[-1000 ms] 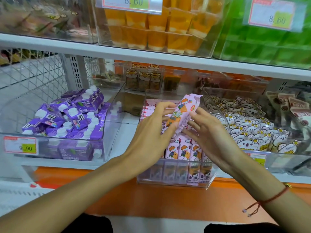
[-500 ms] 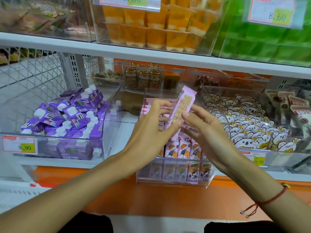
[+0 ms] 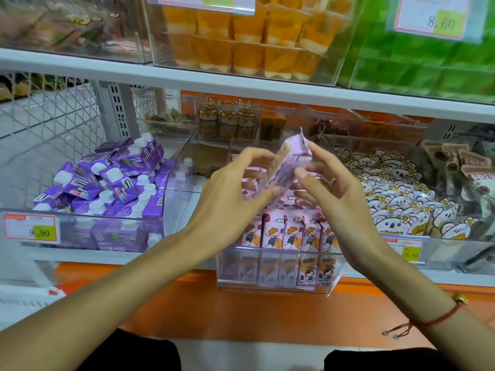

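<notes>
shelf (image 3: 80,257) front edge carries one clear bin (image 3: 273,286) with five front-row packets (image 3: 292,234) upright. above it, left hand (image 3: 230,199) and right hand (image 3: 337,202) both pinch one tilted pink packet (image 3: 285,171).

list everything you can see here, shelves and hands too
pink packet: one, pink, held up at the centre
pink packets: many, pink, upright in the clear centre bin
purple cartons: many, purple with white caps, at the left
bear packets: many, white, at the right
orange cups: many, orange, top centre
green packs: many, green, top right
price tags: at least four, white and yellow, on bin fronts
bracelet: one, red, right wrist
left hand: fingers pinch the pink packet
right hand: fingers pinch it too
</notes>
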`<state>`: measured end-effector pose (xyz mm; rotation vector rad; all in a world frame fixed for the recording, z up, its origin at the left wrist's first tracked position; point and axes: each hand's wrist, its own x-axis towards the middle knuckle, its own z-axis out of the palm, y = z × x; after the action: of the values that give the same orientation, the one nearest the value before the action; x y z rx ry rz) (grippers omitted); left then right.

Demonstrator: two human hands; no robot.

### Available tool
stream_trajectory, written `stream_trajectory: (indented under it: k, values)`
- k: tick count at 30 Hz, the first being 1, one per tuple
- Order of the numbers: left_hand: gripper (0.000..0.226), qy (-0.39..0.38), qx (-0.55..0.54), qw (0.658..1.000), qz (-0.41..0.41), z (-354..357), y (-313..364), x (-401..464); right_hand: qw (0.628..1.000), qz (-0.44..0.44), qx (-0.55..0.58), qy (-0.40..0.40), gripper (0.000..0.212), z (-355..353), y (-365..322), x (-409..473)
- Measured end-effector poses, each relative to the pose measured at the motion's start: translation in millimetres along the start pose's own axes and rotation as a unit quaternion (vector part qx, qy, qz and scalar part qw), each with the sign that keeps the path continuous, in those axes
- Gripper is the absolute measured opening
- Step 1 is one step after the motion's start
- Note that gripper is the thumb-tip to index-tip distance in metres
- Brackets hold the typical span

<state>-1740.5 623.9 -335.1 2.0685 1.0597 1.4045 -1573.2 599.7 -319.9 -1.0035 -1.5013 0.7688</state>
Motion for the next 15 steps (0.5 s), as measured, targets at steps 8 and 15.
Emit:
stream_trajectory:
  k: [8,15]
  values:
    - [0.038,0.008,0.017,0.994,0.112,-16.0,1.8,6.0,0.985,-0.149,-0.073,-0.041,0.045,2.7,-6.7,-6.9]
    - [0.038,-0.008,0.033,0.993,0.112,-20.3,3.7,7.4,0.984,-0.155,-0.077,-0.031,0.038,0.0,-3.9,-5.9]
